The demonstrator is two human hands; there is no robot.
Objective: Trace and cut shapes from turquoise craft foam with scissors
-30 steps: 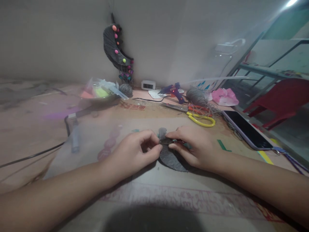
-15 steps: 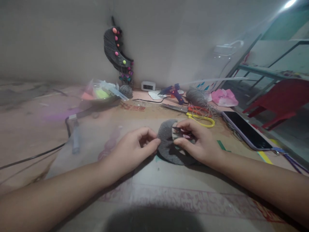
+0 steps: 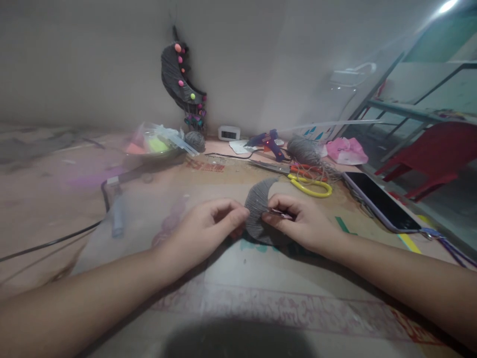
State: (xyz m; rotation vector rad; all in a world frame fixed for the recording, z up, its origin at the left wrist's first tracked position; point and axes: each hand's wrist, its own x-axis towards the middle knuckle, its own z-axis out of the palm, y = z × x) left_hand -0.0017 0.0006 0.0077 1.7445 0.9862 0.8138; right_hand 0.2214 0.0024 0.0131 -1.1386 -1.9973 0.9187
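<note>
Holds grey yarn-wrapped crescent (image 3: 256,206) between both hands, toward three o'clock from left hand (image 3: 208,223), toward nine from right hand (image 3: 303,221), about equally near each. Lies with long axis from one o'clock to about five, bulging toward nine. Pinches outer edge, left thumb and forefinger nearly together; closes right fingers at inner curve around small dark object (image 3: 278,213), too unclear to name.

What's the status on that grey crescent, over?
Left hand at crescent's outer edge. Right hand at its inner curve. Crescent grey, ribbed, between both hands. Scissors lie beyond, apart from it, not in the way.
</note>
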